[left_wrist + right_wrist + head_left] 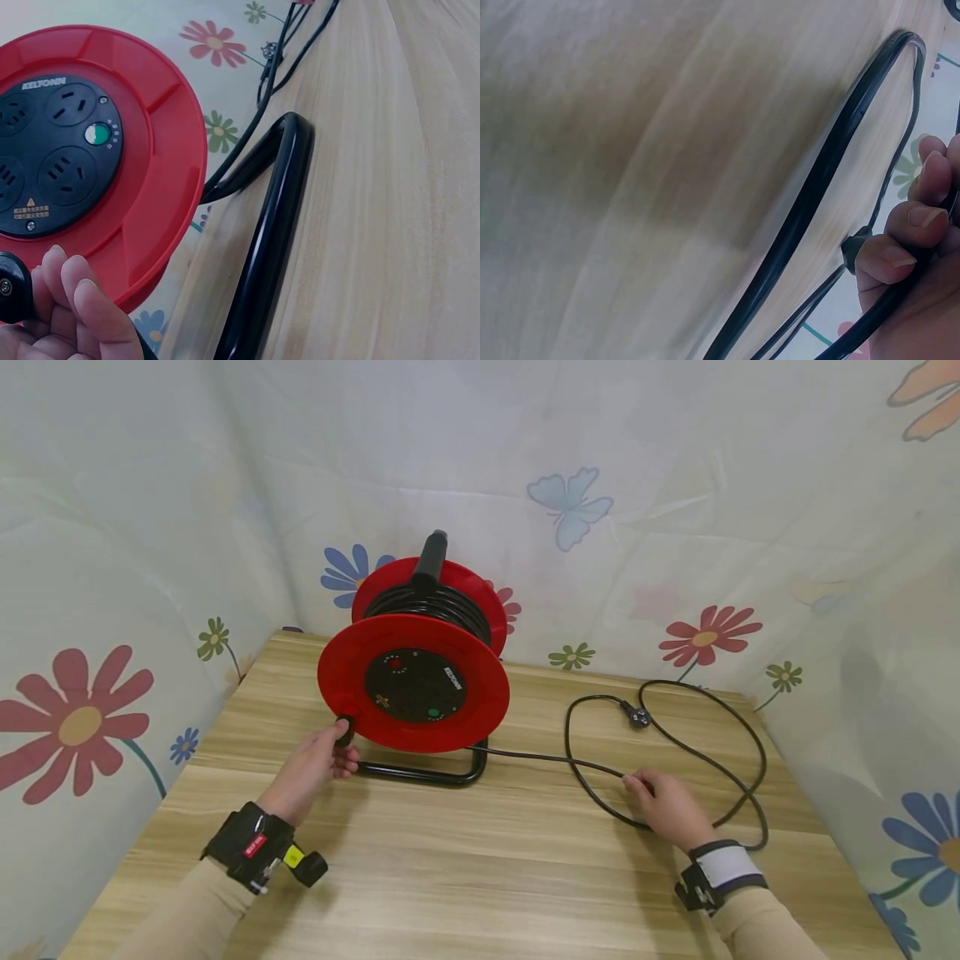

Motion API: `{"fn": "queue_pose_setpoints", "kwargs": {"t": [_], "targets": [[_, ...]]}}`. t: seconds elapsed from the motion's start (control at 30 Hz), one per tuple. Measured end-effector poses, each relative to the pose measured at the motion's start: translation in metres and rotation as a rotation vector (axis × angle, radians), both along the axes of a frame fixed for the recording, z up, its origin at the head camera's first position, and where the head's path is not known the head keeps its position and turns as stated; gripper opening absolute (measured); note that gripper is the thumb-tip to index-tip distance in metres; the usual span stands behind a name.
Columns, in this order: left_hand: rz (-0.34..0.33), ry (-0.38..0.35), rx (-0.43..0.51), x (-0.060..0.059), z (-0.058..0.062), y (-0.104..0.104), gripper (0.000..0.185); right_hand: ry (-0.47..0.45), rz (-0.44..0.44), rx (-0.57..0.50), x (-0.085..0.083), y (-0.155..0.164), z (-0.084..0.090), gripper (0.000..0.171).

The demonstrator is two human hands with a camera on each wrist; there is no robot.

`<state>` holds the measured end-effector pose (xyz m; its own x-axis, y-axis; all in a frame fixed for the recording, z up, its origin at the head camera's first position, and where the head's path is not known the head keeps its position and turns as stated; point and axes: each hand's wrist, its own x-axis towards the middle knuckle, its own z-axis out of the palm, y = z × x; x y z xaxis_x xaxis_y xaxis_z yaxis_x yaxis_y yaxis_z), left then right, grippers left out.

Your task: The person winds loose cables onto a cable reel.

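Nearest, beige sleeves [187, 914] reach up to black straps [243, 843] round both wrists, the right one carrying a pale panel. My left hand [318, 762] has a narrow grip, thumb and fingers closed about a short black plastic knob [344, 732]. This knob sits at the lower left of the reel's front face. My right hand [670, 806], well apart to the right, curls its fingers round a thin black rubber-coated cable [536, 757], holding it close.

Beneath everything spreads a light wood-grain tabletop [420, 877]. Just past my left hand, a glossy black tubular stand [420, 774] rests on it. Above the stand is the big round red plastic cable reel [480, 693], left of centre on the table, its front tilted upward. A black socket disc [415, 685] marked KELTONN fills the middle of that face; black cable is wound between the two red flanges, and a black bar handle [431, 560] rises over the top.

From beside the stand, the cable runs right to my fingers; beyond, it lies in wide loops, with a black plug [637, 717] near them. Farthest back hangs a whitish cloth [465, 427] printed with flowers and butterflies.
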<state>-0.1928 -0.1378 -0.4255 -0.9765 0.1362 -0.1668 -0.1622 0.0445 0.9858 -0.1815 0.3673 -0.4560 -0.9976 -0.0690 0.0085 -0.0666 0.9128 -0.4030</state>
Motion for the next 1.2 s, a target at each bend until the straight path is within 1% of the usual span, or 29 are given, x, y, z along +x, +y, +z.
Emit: {"fn": "queue_pose_setpoints", "kwargs": {"t": [0.13,0.3,0.5,0.63,0.93,1.2], "targets": [[0.000,0.021,0.014,0.001,0.005,-0.002,0.055,0.006,0.004,-0.002,0.000,-0.001,-0.001,0.037],[0.010,0.029,0.017,0.001,0.011,-0.003,0.054,0.024,0.021,-0.006,-0.002,-0.004,-0.003,0.037],[0.018,0.035,0.044,0.002,0.016,-0.005,0.056,0.018,0.039,-0.003,-0.003,-0.008,-0.004,0.037],[0.023,0.043,0.057,0.001,0.019,-0.006,0.055,0.010,0.035,-0.004,-0.004,-0.009,-0.004,0.038],[0.039,0.051,0.095,0.001,0.028,-0.004,0.061,0.012,0.052,-0.013,-0.003,-0.015,-0.004,0.033],[0.053,0.066,0.092,0.002,0.034,-0.004,0.062,0.035,0.069,-0.011,-0.005,-0.023,-0.004,0.027]]}}
